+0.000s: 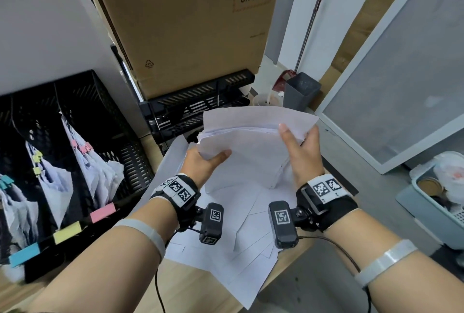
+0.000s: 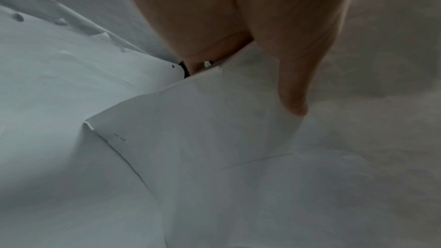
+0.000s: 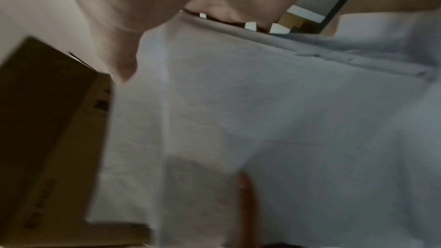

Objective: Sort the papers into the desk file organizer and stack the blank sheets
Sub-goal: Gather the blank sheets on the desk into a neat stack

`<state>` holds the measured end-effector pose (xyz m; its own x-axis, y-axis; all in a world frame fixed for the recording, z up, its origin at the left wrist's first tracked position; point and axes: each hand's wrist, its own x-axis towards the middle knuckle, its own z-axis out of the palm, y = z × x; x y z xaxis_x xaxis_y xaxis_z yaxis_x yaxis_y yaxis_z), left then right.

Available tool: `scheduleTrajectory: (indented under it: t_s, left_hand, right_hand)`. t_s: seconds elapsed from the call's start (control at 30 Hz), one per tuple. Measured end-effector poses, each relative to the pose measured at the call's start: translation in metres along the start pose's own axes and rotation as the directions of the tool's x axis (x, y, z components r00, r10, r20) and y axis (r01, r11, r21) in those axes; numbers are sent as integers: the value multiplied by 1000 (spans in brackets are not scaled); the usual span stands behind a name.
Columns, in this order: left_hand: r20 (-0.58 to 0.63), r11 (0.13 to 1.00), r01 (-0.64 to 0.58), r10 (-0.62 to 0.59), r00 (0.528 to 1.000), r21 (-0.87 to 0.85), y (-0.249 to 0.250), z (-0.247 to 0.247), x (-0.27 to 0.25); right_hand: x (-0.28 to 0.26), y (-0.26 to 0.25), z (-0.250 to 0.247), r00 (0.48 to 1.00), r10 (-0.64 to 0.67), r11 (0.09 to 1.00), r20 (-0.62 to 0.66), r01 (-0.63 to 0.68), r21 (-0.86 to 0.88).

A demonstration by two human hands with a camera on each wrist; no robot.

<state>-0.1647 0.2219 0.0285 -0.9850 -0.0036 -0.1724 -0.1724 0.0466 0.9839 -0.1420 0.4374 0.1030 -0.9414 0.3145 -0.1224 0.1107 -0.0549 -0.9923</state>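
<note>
A loose bundle of blank white sheets [image 1: 253,141] is held up above the desk between both hands. My left hand [image 1: 206,162] grips its left edge, thumb on top and fingers hidden beneath; the left wrist view shows the thumb [image 2: 293,90] pressed on the sheets [image 2: 214,139]. My right hand [image 1: 301,151] grips the right edge, thumb on top. In the right wrist view the sheets [image 3: 274,110] fill the picture. More blank sheets [image 1: 238,232] lie scattered on the desk below. The black desk file organizer [image 1: 82,116] at left holds clipped papers behind blue, yellow and pink labels.
A large cardboard box [image 1: 185,21] stands behind on black stacked letter trays [image 1: 200,106]. A grey bin [image 1: 301,91] and a broom handle are on the floor at right. A pale basket [image 1: 437,214] with clutter sits at the far right, beside a glass partition.
</note>
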Motion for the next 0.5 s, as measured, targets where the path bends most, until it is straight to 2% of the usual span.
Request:
scheduleTrajectory:
  t_s: [0.13, 0.23, 0.3, 0.4, 0.5]
  left_hand:
    - [26, 1000, -3, 4, 1000, -22, 4, 3, -1]
    - [52, 1000, 2, 0, 999, -28, 5, 3, -1]
    - [50, 999, 2, 0, 999, -32, 6, 3, -1]
    - [67, 999, -29, 31, 997, -28, 4, 2, 1]
    - [61, 999, -32, 34, 998, -39, 3, 0, 2]
  right_hand:
    - [13, -22, 10, 992, 18, 998, -121, -11, 55]
    - [18, -26, 13, 983, 65, 998, -171, -64, 10]
    - [21, -22, 11, 977, 45, 997, -210, -56, -47]
    - [20, -15, 11, 975, -23, 988, -220, -12, -157]
    - [22, -11, 11, 981, -30, 984, -190, -4, -177]
